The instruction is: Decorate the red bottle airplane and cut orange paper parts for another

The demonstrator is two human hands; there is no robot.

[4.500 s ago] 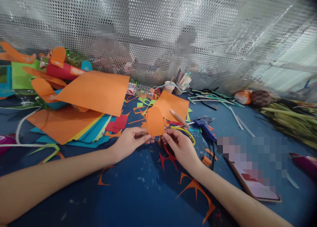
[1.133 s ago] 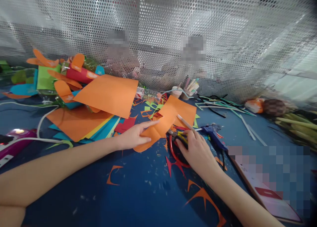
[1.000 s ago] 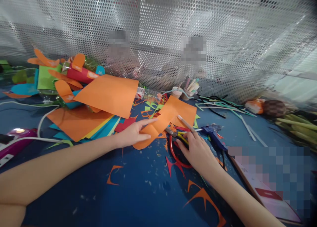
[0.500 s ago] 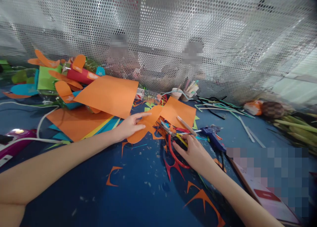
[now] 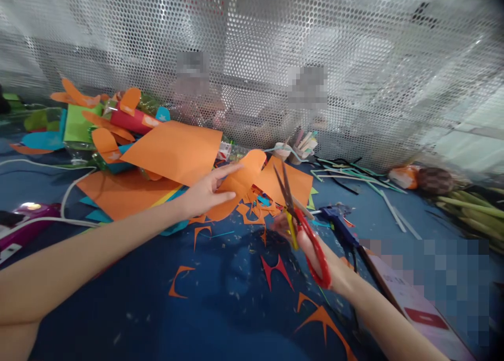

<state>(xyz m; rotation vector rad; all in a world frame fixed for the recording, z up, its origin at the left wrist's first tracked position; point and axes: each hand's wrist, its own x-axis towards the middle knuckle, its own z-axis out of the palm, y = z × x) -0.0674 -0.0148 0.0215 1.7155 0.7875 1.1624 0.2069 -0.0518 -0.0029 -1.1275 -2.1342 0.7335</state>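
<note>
My left hand (image 5: 207, 193) has its thumb and index finger spread across an orange paper cutout (image 5: 246, 174) with a rounded end. The cutout is raised at its far end, and part of it is hidden under the hand. In my right hand (image 5: 311, 248), blurred by motion, is a pair of scissors (image 5: 305, 235) with red and yellow handles. Its blades are slightly parted and point up and away from me. Behind the blades lies an orange paper sheet (image 5: 299, 179), with small paper scraps (image 5: 255, 211) heaped in front of it.
Larger orange sheets (image 5: 177, 148) and decorated bottles (image 5: 81, 124) crowd the left. A blue glue gun (image 5: 340, 224) and a phone (image 5: 421, 303) lie at right. Cups of sticks (image 5: 305, 148) stand by a perforated metal screen (image 5: 252, 51). A purple corded device (image 5: 29, 222) is far left.
My right hand has picked up the scissors from the scraps and tilted the blades upward. The orange cutout under my left hand has shifted up and slightly right.
</note>
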